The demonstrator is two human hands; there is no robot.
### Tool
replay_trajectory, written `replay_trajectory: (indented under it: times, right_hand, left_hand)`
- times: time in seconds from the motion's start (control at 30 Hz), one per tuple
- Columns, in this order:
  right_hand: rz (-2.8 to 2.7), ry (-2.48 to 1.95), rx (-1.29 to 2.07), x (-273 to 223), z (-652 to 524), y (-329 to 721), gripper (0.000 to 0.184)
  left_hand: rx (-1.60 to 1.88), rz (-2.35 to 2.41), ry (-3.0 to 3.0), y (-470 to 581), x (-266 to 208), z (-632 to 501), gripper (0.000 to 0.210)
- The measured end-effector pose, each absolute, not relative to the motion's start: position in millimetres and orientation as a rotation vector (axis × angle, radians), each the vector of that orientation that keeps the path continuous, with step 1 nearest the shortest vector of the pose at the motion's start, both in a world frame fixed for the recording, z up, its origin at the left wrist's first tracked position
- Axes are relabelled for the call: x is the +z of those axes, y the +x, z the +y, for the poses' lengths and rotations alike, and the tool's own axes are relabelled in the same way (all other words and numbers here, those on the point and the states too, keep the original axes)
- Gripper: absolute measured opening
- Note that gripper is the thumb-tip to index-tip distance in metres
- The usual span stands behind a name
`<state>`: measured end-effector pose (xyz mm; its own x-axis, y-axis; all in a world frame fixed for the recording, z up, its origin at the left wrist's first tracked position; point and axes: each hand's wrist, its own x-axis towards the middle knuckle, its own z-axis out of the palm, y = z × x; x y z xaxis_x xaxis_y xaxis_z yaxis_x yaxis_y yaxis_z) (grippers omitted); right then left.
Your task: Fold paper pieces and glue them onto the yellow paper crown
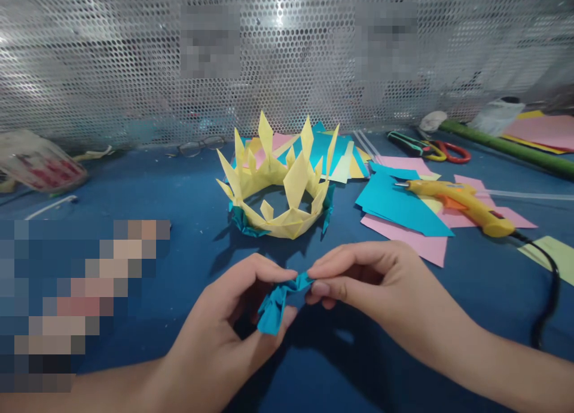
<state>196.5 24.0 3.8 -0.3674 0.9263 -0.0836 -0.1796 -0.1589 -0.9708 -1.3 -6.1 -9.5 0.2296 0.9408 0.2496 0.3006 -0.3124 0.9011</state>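
Note:
Between my two hands, above the blue table, is a small folded piece of blue paper (274, 310) with creased, pleated edges. My left hand (237, 311) grips it from the left, fingers on top and thumb beneath. At its upper right end, the thumb and fingertips of my right hand (363, 275) pinch it. Just beyond the hands stands a yellow paper crown (296, 223) with tall diamond-shaped points. Blue folded paper pieces (244, 222) sit along the crown's lower edge at left and right.
A yellow glue gun (461, 201) with a black cord lies at right on blue paper sheets (399, 201) and pink ones. Behind are scissors (455, 152), a cutter (408, 143) and a green rod (506, 144). A perforated metal panel (296, 60) closes the back; a plastic tub (40, 159) stands left.

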Motion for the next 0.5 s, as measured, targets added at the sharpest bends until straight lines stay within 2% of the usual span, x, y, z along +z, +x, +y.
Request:
replay_trajectory:
  times: [0.33,0.5]
  right_hand:
    - [-1.239,-0.955,1.671,4.0,27.3,201.2,0.011]
    - [-1.548,-1.038,1.295,8.0,27.8,202.5,0.017]
  left_hand:
    - [1.069,1.14,1.746,-4.7,-12.5,-2.5,0.042]
    - [1.104,1.161,1.79,-6.8,-10.8,-1.7,0.041]
